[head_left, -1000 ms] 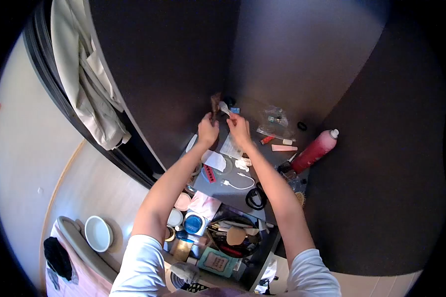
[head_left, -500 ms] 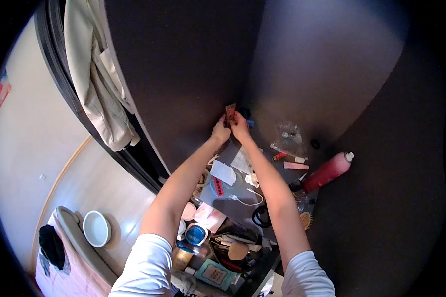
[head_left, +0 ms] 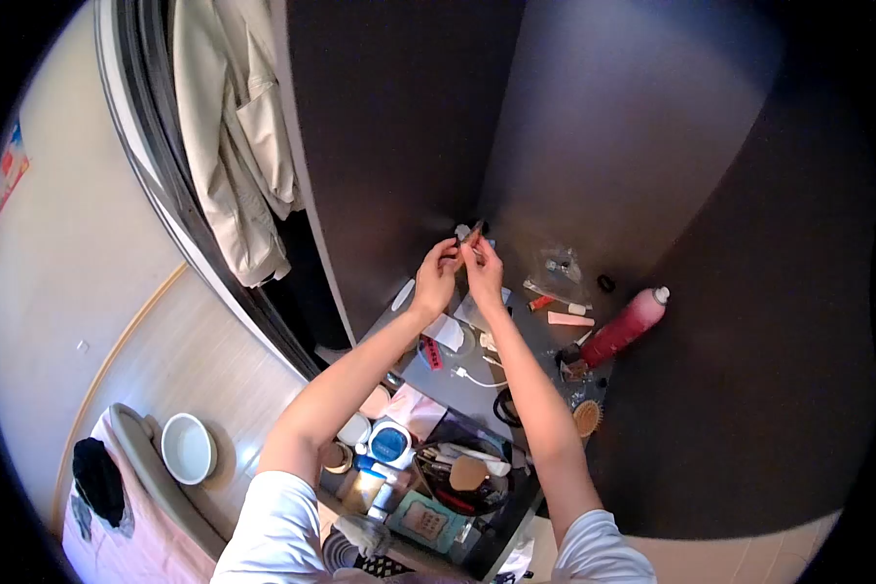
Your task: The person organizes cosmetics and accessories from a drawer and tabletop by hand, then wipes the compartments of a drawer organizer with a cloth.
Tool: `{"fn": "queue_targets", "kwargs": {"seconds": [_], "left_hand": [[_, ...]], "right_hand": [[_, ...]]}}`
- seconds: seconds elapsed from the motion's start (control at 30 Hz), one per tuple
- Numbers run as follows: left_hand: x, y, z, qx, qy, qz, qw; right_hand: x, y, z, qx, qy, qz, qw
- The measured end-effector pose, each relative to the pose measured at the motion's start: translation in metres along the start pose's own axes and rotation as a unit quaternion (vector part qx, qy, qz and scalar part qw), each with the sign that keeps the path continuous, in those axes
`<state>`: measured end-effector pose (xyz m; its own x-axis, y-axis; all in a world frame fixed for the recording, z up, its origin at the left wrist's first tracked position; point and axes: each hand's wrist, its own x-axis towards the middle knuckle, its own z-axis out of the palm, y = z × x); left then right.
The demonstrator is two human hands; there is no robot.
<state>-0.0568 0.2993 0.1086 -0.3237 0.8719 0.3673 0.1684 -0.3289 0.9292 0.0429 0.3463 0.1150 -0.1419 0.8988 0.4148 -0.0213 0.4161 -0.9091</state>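
My left hand (head_left: pixel 436 277) and my right hand (head_left: pixel 484 274) are close together over the back of a grey surface (head_left: pixel 477 378). The fingers of both are closed around a small, reddish-brown tube-like item (head_left: pixel 474 234), which tilts up to the right; its lower part is hidden by the fingers. Below the hands lie a white paper piece (head_left: pixel 445 333), a red label (head_left: pixel 430 352) and a white cable (head_left: pixel 482 378). To the right of my right hand is a clear plastic bag (head_left: pixel 559 277), with a pink tube (head_left: pixel 570 319) nearby.
A red spray can (head_left: pixel 625 328) stands at the right, with a wooden hairbrush (head_left: pixel 587 419) nearer me. An open drawer holds a dark pouch of brushes (head_left: pixel 467 474), a blue-lidded jar (head_left: pixel 390 443) and a teal box (head_left: pixel 428 521). Dark panels (head_left: pixel 399 127) rise behind.
The item has tipped from nearly upright to slanting right, and my fingers have shifted on it. Both hands are slightly lower in view. The camera view has shifted, showing more of the drawer.
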Motion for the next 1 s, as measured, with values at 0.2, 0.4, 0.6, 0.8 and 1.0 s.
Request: {"fn": "queue_targets", "kwargs": {"seconds": [0.2,0.4,0.6,0.8,1.0], "left_hand": [[-0.064,0.064,-0.03,-0.087,-0.021,-0.045,0.995],[-0.13,0.099,-0.066,-0.147,-0.142,-0.152,0.967],[-0.19,0.092,-0.095,-0.103,-0.175,-0.138,0.969],[-0.24,0.06,-0.113,-0.104,-0.188,-0.2,0.956],[-0.281,0.042,-0.136,-0.009,-0.242,-0.216,0.946]], "right_hand": [[-0.091,-0.065,-0.012,0.124,-0.027,0.086,0.988],[-0.172,-0.109,-0.014,0.149,-0.048,0.131,0.979],[-0.242,-0.099,-0.02,0.103,-0.083,0.125,0.983],[-0.297,-0.094,-0.016,0.036,-0.11,0.178,0.977],[-0.337,-0.086,-0.009,-0.019,-0.171,0.225,0.959]]}}
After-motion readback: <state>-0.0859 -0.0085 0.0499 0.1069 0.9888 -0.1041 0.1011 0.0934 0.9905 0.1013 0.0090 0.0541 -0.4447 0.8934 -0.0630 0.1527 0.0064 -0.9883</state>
